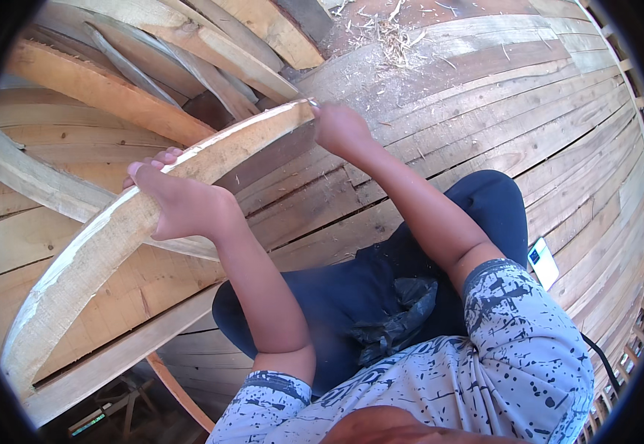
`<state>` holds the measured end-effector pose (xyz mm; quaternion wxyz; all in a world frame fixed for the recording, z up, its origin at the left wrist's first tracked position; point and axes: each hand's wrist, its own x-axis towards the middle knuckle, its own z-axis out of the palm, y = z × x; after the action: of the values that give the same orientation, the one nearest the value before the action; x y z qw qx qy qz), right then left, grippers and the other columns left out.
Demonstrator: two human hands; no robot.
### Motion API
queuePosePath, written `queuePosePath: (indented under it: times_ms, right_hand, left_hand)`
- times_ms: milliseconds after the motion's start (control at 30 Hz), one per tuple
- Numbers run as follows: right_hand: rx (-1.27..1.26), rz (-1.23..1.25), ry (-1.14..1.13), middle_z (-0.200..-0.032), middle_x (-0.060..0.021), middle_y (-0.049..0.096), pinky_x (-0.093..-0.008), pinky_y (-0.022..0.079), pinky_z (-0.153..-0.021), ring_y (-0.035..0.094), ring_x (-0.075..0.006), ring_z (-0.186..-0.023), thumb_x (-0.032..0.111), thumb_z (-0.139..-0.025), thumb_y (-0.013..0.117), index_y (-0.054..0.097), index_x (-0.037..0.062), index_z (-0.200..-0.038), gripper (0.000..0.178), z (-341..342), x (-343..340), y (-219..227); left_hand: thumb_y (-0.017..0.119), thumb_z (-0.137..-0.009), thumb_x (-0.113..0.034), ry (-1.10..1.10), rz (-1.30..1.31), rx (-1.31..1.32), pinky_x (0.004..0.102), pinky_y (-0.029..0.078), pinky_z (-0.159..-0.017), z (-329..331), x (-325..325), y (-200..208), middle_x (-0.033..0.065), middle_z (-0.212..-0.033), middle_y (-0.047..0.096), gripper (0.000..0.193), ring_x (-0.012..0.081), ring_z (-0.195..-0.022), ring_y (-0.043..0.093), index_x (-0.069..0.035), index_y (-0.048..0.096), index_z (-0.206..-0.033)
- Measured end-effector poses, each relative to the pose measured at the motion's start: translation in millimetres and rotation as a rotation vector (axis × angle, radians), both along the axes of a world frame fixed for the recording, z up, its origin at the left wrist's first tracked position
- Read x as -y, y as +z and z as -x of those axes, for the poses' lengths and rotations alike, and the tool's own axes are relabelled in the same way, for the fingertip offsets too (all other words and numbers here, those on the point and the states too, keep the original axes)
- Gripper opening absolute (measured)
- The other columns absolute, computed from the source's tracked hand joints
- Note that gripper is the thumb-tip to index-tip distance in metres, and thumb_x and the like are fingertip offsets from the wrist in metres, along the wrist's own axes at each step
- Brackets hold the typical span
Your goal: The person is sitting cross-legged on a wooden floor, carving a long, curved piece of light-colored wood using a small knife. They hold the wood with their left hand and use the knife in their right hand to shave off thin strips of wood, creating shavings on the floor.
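1. Your left hand [196, 203] grips the long, curved, pale wooden beam [104, 248] partway along, fingers over its far edge, presumably to steady it.
2. Your right hand [342, 132] is curled into a fist at the beam's far end, perhaps for close work there; I cannot tell what it holds.
3. The beam slants ahead of your dark blue trousers [292, 292], over the brown planked wooden surface [500, 140], probably for easy reach.
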<state>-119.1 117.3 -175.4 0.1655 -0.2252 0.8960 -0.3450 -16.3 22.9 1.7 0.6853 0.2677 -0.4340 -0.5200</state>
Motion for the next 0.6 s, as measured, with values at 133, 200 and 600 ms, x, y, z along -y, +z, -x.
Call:
queuePosePath:
  times_ms: [133, 200, 600]
  right_hand:
    - [0.037, -0.014, -0.054, -0.093, -0.0273, 0.068, -0.052, 0.052, -0.079, 0.067, -0.043, -0.09, 0.028, -0.104, 0.038, 0.065, -0.0022, -0.095, 0.042, 5, -20, -39]
    - [0.021, -0.026, 0.021, -0.094, -0.0277, 0.068, -0.0524, 0.052, -0.08, 0.067, -0.0431, -0.09, 0.028, -0.104, 0.038, 0.065, -0.0022, -0.095, 0.042, 6, -14, -23]
    - [0.072, -0.056, 0.019, -0.097, -0.0231, 0.07, -0.0501, 0.053, -0.08, 0.068, -0.0409, -0.092, 0.026, -0.103, 0.041, 0.068, 0.0, -0.1, 0.037, 5, -10, -30]
  left_hand:
    - [0.061, -0.086, -0.003, -0.001, -0.014, -0.014, 0.034, 0.052, -0.064, 5, -14, 0, 0.0057, -0.073, 0.051, 0.023, 0.017, -0.063, 0.053, 0.002, 0.047, -0.104]
    - [0.061, -0.086, -0.003, -0.004, 0.008, -0.015, 0.034, 0.052, -0.064, 5, -6, 1, 0.0056, -0.073, 0.051, 0.024, 0.017, -0.063, 0.053, 0.002, 0.047, -0.105]
    - [0.064, -0.083, -0.005, 0.013, -0.052, 0.004, 0.0356, 0.052, -0.071, 4, -6, 0, 0.005, -0.075, 0.051, 0.026, 0.0189, -0.069, 0.056, 0.0, 0.05, -0.104]
